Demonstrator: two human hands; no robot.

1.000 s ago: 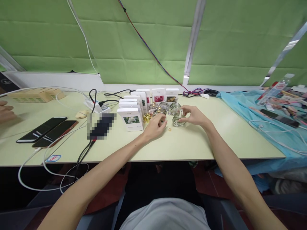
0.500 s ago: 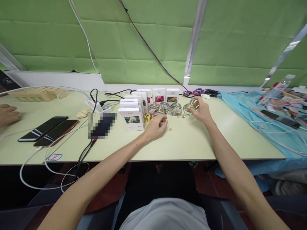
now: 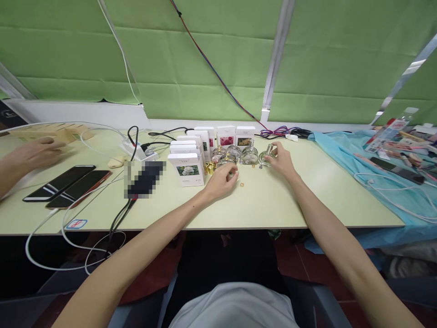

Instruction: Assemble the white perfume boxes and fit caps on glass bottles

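Note:
My right hand (image 3: 282, 160) is closed round a round, clear glass perfume bottle (image 3: 266, 157), which tilts a little to the right. To its left stands another glass perfume bottle (image 3: 250, 155), with more bottles (image 3: 233, 151) grouped beside it. My left hand (image 3: 222, 179) rests on the table in front of that group, its fingers curled together; what they hold, if anything, cannot be made out. Gold caps (image 3: 209, 168) sit just behind my left hand. A small gold ring (image 3: 242, 185) lies to the right of that hand, and a tiny silvery piece (image 3: 261, 166) lies below the held bottle.
White flower-printed boxes (image 3: 188, 171) stand in a row behind and left of the bottles. Phones (image 3: 58, 184), a power strip (image 3: 138, 152) and loose cables spread leftward. Another person's hand (image 3: 41, 155) is by beige cartons (image 3: 73, 132). A blue cloth (image 3: 336, 148) with clutter covers the right side.
My right hand has shifted slightly left with the perfume bottle, closer to the other bottles. My left hand stays put. The other person's hand has moved right, toward the beige cartons.

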